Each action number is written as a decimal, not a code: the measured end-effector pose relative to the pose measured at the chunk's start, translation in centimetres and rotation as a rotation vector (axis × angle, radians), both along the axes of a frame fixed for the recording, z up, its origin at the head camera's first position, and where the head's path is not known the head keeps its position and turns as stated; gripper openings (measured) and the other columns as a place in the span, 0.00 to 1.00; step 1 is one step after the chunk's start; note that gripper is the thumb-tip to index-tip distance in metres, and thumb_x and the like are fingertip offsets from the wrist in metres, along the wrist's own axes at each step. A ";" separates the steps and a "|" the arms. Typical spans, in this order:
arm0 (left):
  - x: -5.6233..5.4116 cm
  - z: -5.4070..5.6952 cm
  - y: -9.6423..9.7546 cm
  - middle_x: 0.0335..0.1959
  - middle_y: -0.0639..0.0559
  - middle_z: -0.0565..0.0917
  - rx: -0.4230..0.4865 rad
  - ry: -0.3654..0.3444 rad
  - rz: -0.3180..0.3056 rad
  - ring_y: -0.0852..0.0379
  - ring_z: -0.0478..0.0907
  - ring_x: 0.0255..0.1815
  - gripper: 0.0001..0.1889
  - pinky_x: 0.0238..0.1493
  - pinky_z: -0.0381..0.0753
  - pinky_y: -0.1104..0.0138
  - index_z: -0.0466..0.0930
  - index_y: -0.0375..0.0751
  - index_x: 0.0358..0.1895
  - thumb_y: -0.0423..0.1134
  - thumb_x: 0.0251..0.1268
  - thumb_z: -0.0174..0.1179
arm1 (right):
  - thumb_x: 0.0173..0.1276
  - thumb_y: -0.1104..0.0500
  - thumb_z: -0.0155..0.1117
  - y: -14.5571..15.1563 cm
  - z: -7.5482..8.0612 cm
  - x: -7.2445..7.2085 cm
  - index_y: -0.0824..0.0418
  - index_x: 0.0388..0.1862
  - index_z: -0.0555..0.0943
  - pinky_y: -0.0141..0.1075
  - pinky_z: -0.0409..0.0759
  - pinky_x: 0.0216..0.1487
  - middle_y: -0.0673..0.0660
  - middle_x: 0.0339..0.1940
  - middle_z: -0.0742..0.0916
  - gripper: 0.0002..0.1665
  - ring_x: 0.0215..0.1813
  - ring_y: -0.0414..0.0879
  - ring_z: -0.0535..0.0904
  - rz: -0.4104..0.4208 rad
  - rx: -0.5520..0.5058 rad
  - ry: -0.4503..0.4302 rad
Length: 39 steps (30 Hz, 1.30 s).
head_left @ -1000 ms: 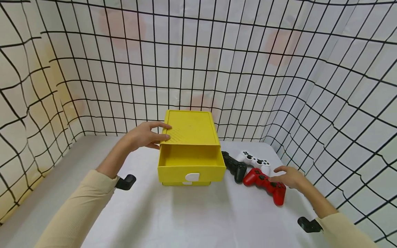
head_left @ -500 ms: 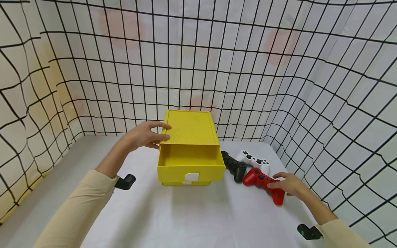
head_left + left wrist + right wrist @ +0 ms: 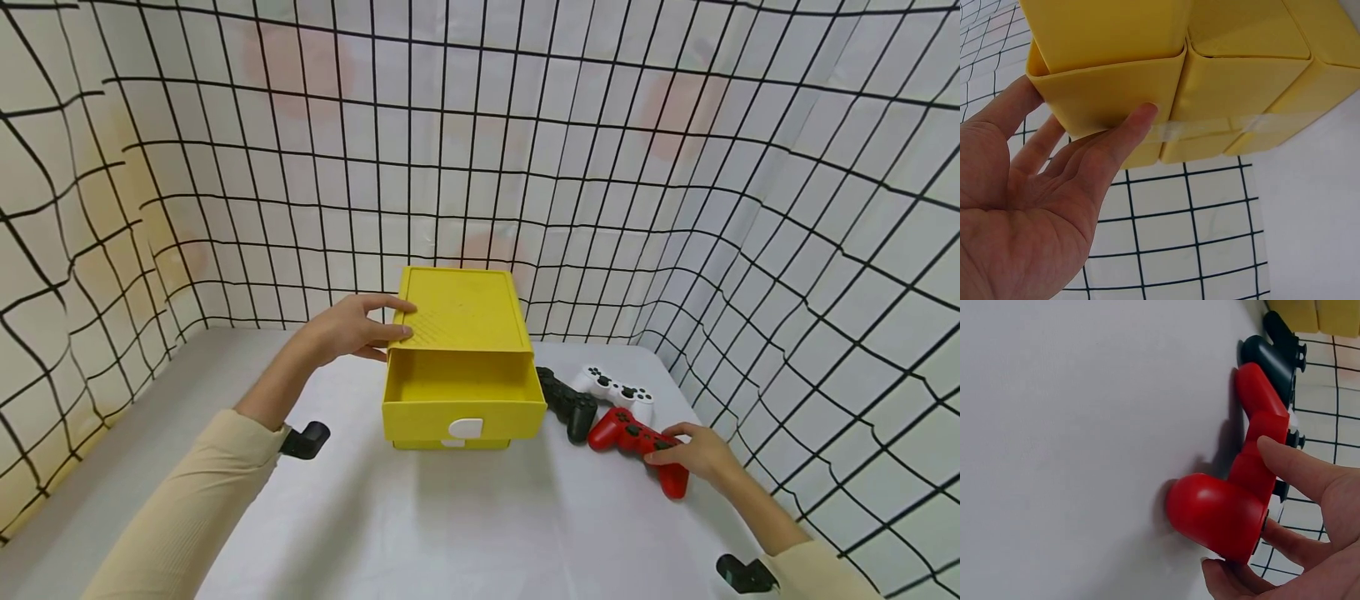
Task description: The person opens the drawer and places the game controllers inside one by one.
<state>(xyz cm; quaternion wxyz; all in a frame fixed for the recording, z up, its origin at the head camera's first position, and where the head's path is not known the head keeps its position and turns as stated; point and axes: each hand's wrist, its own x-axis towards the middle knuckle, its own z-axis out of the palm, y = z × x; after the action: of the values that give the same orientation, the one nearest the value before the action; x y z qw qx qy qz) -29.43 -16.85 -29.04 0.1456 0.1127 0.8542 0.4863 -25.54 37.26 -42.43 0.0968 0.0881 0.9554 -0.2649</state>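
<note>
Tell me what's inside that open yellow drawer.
Only bare yellow surfaces show inside the drawer. Its back is covered by the cabinet top, so anything there is hidden.

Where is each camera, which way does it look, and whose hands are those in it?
Head: worn on the person's head, facing forward and down at the yellow drawer unit and the red, black and white controllers; left hand and right hand show.
Left wrist: worn there, facing the yellow drawer unit up close; only the left hand shows, its fingers touching it.
Right wrist: worn there, facing the red controller; only the right hand shows, gripping it.
Shared: head and right wrist both show the red and black controllers.
</note>
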 end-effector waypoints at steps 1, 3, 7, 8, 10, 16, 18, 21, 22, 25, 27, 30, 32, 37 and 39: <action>0.0 0.0 0.0 0.71 0.41 0.72 0.002 -0.001 0.003 0.44 0.83 0.58 0.31 0.56 0.87 0.54 0.69 0.52 0.73 0.48 0.70 0.66 | 0.56 0.43 0.78 0.0 -0.1 0.0 0.70 0.63 0.74 0.47 0.82 0.44 0.75 0.54 0.79 0.45 0.55 0.68 0.71 -0.008 -0.012 0.000; 0.0 0.0 0.0 0.71 0.40 0.72 0.000 0.004 0.000 0.44 0.83 0.58 0.30 0.55 0.87 0.55 0.69 0.51 0.73 0.48 0.70 0.66 | 0.56 0.43 0.78 -0.2 -0.1 0.0 0.70 0.63 0.74 0.47 0.81 0.44 0.75 0.54 0.79 0.45 0.55 0.67 0.71 -0.020 -0.034 0.000; 0.1 0.1 -0.1 0.70 0.40 0.72 0.013 0.005 0.000 0.44 0.83 0.58 0.31 0.56 0.87 0.54 0.70 0.50 0.73 0.47 0.69 0.66 | 0.58 0.46 0.76 -0.3 -0.2 0.0 0.70 0.63 0.74 0.47 0.80 0.46 0.75 0.55 0.79 0.42 0.56 0.67 0.71 -0.035 -0.066 -0.001; 0.1 0.1 0.0 0.71 0.40 0.72 0.015 0.005 0.000 0.44 0.83 0.58 0.31 0.56 0.87 0.54 0.70 0.50 0.73 0.47 0.69 0.67 | 0.58 0.46 0.76 -0.3 -0.2 0.0 0.70 0.63 0.74 0.47 0.81 0.46 0.75 0.54 0.79 0.41 0.56 0.67 0.71 -0.040 -0.069 0.000; 0.1 0.1 0.0 0.71 0.40 0.72 0.017 0.002 -0.001 0.44 0.83 0.58 0.31 0.56 0.86 0.54 0.70 0.50 0.73 0.48 0.69 0.67 | 0.58 0.46 0.75 -0.3 -0.4 0.1 0.70 0.63 0.75 0.47 0.82 0.44 0.75 0.54 0.79 0.41 0.56 0.68 0.71 -0.050 -0.072 0.005; 0.1 -0.1 0.1 0.70 0.40 0.73 0.018 -0.002 -0.002 0.44 0.82 0.58 0.31 0.56 0.87 0.54 0.70 0.51 0.73 0.48 0.69 0.67 | 0.59 0.46 0.75 -0.1 -0.6 0.4 0.69 0.61 0.76 0.45 0.81 0.43 0.74 0.52 0.80 0.39 0.55 0.67 0.72 -0.058 -0.062 0.036; 0.0 -0.2 0.1 0.69 0.40 0.74 0.020 -0.004 0.001 0.44 0.83 0.58 0.31 0.56 0.87 0.55 0.71 0.51 0.72 0.48 0.68 0.67 | 0.59 0.46 0.74 -0.1 -0.5 0.4 0.69 0.60 0.77 0.44 0.80 0.42 0.74 0.52 0.80 0.38 0.55 0.66 0.72 -0.051 -0.054 0.047; 0.0 -0.3 0.1 0.68 0.40 0.75 0.019 -0.010 0.008 0.45 0.83 0.57 0.30 0.56 0.87 0.54 0.71 0.52 0.72 0.48 0.68 0.68 | 0.59 0.45 0.74 -0.1 -0.3 0.5 0.69 0.60 0.77 0.42 0.80 0.41 0.74 0.51 0.80 0.38 0.54 0.66 0.72 -0.041 -0.045 0.056; 0.0 -0.4 0.1 0.67 0.40 0.75 0.016 -0.012 0.008 0.45 0.83 0.56 0.30 0.56 0.87 0.54 0.71 0.52 0.72 0.48 0.68 0.68 | 0.59 0.45 0.74 -0.1 -0.1 0.5 0.69 0.60 0.77 0.41 0.80 0.40 0.73 0.51 0.81 0.39 0.54 0.65 0.72 -0.037 -0.043 0.054; -0.1 -0.5 0.1 0.67 0.40 0.76 0.012 -0.011 0.007 0.46 0.83 0.56 0.30 0.55 0.87 0.55 0.71 0.52 0.72 0.48 0.68 0.68 | 0.60 0.44 0.74 0.1 0.4 0.5 0.69 0.61 0.77 0.41 0.81 0.40 0.73 0.51 0.81 0.40 0.53 0.64 0.74 -0.024 -0.048 0.051; -0.1 -0.5 0.0 0.67 0.40 0.75 0.012 -0.008 0.006 0.46 0.83 0.56 0.30 0.54 0.88 0.56 0.71 0.52 0.72 0.48 0.68 0.67 | 0.61 0.43 0.73 0.2 0.9 0.4 0.69 0.62 0.76 0.42 0.82 0.41 0.72 0.51 0.82 0.40 0.52 0.62 0.75 -0.019 -0.054 0.047; -0.1 -0.4 0.0 0.67 0.40 0.75 0.014 -0.007 0.002 0.45 0.83 0.56 0.30 0.55 0.88 0.55 0.71 0.52 0.72 0.48 0.69 0.67 | 0.61 0.44 0.72 0.2 1.9 0.2 0.70 0.62 0.76 0.45 0.84 0.42 0.71 0.48 0.84 0.40 0.50 0.61 0.78 -0.012 -0.056 0.052; -0.2 -0.4 0.0 0.68 0.40 0.75 0.014 -0.007 0.003 0.45 0.83 0.56 0.30 0.55 0.87 0.55 0.71 0.52 0.72 0.48 0.69 0.67 | 0.62 0.43 0.72 0.2 2.7 0.1 0.71 0.63 0.75 0.47 0.84 0.42 0.72 0.48 0.84 0.41 0.49 0.62 0.79 -0.006 -0.054 0.059; -0.1 -0.2 0.0 0.68 0.40 0.74 0.011 -0.003 0.002 0.45 0.83 0.56 0.30 0.55 0.87 0.55 0.71 0.51 0.72 0.48 0.69 0.67 | 0.63 0.42 0.71 -0.1 4.8 -0.1 0.70 0.66 0.73 0.43 0.83 0.39 0.73 0.50 0.83 0.44 0.49 0.63 0.79 0.012 -0.063 0.085; 0.0 -0.1 0.0 0.69 0.40 0.74 0.009 0.000 0.003 0.44 0.83 0.57 0.30 0.55 0.87 0.54 0.70 0.51 0.72 0.48 0.69 0.67 | 0.63 0.41 0.71 -0.4 5.7 -0.2 0.70 0.67 0.72 0.41 0.83 0.38 0.74 0.51 0.82 0.44 0.48 0.63 0.79 0.018 -0.059 0.099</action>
<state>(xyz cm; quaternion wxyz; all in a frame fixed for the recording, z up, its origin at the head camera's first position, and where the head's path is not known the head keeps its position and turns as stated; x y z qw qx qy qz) -29.46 -16.85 -29.12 0.1445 0.1122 0.8522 0.4902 -25.72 36.86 -36.72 0.0542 0.0635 0.9514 -0.2963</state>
